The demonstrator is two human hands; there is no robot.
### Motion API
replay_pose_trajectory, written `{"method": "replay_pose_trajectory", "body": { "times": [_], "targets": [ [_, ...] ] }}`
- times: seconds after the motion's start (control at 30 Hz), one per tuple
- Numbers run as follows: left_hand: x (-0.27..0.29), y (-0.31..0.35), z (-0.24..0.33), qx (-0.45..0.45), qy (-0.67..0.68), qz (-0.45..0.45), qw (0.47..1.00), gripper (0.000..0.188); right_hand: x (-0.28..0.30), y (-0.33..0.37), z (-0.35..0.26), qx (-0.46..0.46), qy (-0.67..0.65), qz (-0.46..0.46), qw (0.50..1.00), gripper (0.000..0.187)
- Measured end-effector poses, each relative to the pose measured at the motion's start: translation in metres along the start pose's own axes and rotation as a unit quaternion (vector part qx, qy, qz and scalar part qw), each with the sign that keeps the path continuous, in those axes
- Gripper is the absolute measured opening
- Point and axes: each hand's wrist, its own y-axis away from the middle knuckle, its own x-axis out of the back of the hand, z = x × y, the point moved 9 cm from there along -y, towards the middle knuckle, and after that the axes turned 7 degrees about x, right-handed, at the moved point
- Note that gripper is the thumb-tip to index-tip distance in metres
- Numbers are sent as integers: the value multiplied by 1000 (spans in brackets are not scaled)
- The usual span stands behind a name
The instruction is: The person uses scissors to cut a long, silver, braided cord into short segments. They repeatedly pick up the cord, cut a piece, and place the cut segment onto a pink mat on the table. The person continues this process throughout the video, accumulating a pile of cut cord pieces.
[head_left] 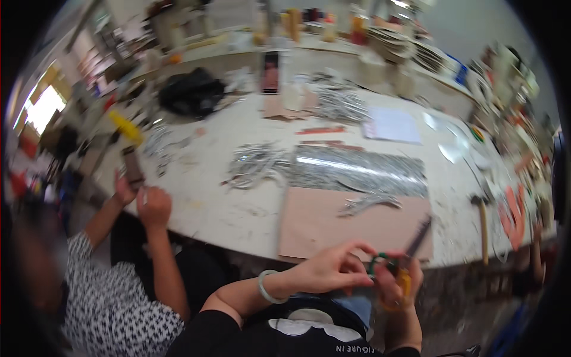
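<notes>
My left hand [333, 269], with a pale bangle [267, 288] at its wrist, is curled in front of me. Its thumb and forefinger meet the edges of a small green loop [373, 265], blurred, between my two hands. Close beside it, my right hand [397, 287] is wrapped round the yellow handles of a pair of scissors [418, 236]. Their dark blades point up and away to the right. Just beyond my hands, a pinkish-tan sheet [351, 229] lies at the table's near edge. On it are a bundle of silvery strips [370, 203] and a shiny grey patterned sheet [363, 166].
Another person's hands [153, 205] hold a dark phone-like object [132, 167] on the left. The white table [208, 205] also bears more silvery strips [259, 165], a black bag [191, 92], white paper [392, 125], a hammer [483, 229] and orange-handled shears [513, 217].
</notes>
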Motion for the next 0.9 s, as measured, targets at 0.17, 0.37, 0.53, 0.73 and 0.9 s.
{"method": "replay_pose_trajectory", "body": {
  "times": [0.17,0.37,0.53,0.73,0.9],
  "targets": [
    [43,33,-7,11,-81,40,996,17,17,6,-7,55,-121,113,985,42],
    [61,37,-1,-66,205,133,968,25,-18,20,-16,250,109,-21,962,39],
    [63,35,-11,-128,317,179,923,34,-48,12,3,68,90,-207,972,56],
    [74,48,2,-185,169,268,930,30,-35,-13,-42,243,366,-159,884,65],
    [80,53,2,-212,150,333,906,28,-41,-18,-50,303,451,-180,820,66]
  ]
}}
